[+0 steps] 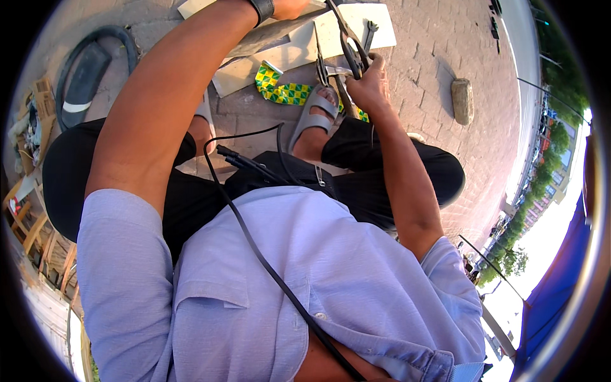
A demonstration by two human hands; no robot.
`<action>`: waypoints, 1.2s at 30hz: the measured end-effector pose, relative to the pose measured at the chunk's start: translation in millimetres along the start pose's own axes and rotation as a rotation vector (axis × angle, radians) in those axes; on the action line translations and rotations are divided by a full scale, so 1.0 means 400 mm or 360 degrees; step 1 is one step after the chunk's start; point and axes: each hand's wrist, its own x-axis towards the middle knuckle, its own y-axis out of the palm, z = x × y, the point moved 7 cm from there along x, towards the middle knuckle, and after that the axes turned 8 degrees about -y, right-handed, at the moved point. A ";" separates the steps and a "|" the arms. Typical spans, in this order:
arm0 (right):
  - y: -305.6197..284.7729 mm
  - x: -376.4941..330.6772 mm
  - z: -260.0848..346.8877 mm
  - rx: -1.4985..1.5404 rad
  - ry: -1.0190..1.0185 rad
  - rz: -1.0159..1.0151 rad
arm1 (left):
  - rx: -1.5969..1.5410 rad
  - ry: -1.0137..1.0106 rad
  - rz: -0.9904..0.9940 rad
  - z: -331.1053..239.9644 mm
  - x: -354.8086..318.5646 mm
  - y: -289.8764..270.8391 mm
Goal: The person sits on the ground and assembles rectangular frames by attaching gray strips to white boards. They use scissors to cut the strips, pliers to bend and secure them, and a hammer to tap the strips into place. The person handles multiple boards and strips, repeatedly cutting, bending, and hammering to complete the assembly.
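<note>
Dark tool (345, 33) in right hand (370, 88)

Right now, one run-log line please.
left hand: cut off by frame, grip unclear | right hand: gripping dark metal tool | nearby: light board, wrench

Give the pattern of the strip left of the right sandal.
Green-and-yellow checks; the strip shows best in the head view.

Right of the right hand (369, 88): passage over the brick paving (417, 70), up to the stone block (463, 102).
Above that hand: the dark two-handled tool (342, 27) it grips and a wrench (370, 35) obstruct the pale board (385, 27).
By the foot: sandal (309, 121), checkered strip (289, 95).
Left forearm (168, 95): bars the way toward the rubber loop (132, 48).
</note>
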 end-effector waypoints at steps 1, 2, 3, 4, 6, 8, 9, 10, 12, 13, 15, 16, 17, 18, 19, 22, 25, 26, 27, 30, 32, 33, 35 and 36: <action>0.003 0.006 0.000 0.0006 0.0063 0.0064 | -0.0023 -0.0023 -0.0016 0.006 0.000 0.003; 0.004 0.007 -0.001 0.0006 0.0130 0.0127 | -0.0050 -0.0041 -0.0034 0.007 0.000 0.003; 0.013 0.013 -0.009 -0.0001 0.0149 0.0185 | -0.0049 -0.0030 -0.0051 0.004 -0.001 0.002; 0.014 0.016 -0.009 0.0009 0.0129 0.0228 | -0.0047 -0.0020 -0.0067 0.001 -0.003 0.002; 0.010 0.024 0.000 0.0030 0.0082 0.0321 | -0.0033 -0.0007 -0.0067 0.002 -0.009 -0.001; -0.005 0.027 0.008 -0.0005 0.0056 0.0319 | -0.0010 0.0012 -0.0033 0.001 -0.012 -0.003; -0.011 0.028 0.009 -0.0023 0.0046 0.0317 | -0.0008 0.0011 -0.0036 0.001 -0.014 -0.004; -0.013 0.029 0.007 -0.0014 0.0036 0.0337 | -0.0006 0.0011 -0.0040 0.000 -0.017 -0.004; -0.015 0.034 0.006 0.0006 0.0010 0.0372 | -0.0021 0.0006 -0.0072 0.007 -0.019 -0.004; -0.016 0.035 0.007 0.0006 -0.0007 0.0382 | -0.0042 0.0005 -0.0100 0.015 -0.019 -0.001; -0.018 0.035 0.012 0.0005 -0.0043 0.0402 | -0.0078 0.0000 -0.0138 0.024 -0.019 0.003; -0.020 0.034 0.016 0.0002 -0.0058 0.0402 | -0.0092 -0.0003 -0.0149 0.028 -0.018 0.006; -0.021 0.032 0.019 -0.0002 -0.0073 0.0404 | -0.0109 -0.0006 -0.0160 0.028 -0.020 0.004; -0.022 0.031 0.022 -0.0006 -0.0088 0.0406 | -0.0115 -0.0037 -0.0131 0.029 -0.020 0.005; -0.022 0.029 0.023 -0.0004 -0.0086 0.0413 | -0.0121 -0.0067 -0.0101 0.030 -0.019 0.005; -0.026 0.022 0.025 -0.0006 -0.0078 0.0436 | -0.0098 -0.0078 -0.0077 0.029 -0.019 0.000; -0.028 0.017 0.027 -0.0022 -0.0074 0.0471 | -0.0083 -0.0020 -0.0114 0.032 -0.019 0.005; -0.029 0.015 0.027 -0.0029 -0.0075 0.0489 | -0.0085 0.0005 -0.0129 0.030 -0.020 0.005; -0.028 0.014 0.026 -0.0036 -0.0075 0.0508 | -0.0079 0.0003 -0.0128 0.031 -0.020 0.006; -0.027 0.016 0.020 -0.0047 -0.0085 0.0537 | -0.0073 -0.0011 -0.0139 0.033 -0.022 0.004; -0.025 0.017 0.015 -0.0027 -0.0101 0.0538 | -0.0089 -0.0032 -0.0164 0.037 -0.025 0.004; -0.023 0.018 0.012 -0.0017 -0.0109 0.0538 | -0.0083 -0.0035 -0.0165 0.038 -0.025 0.005; -0.023 0.019 0.011 -0.0020 -0.0146 0.0523 | -0.0070 -0.0043 -0.0166 0.042 -0.025 0.005; -0.022 0.020 0.011 -0.0021 -0.0164 0.0516 | -0.0065 -0.0027 -0.0162 0.043 -0.028 0.005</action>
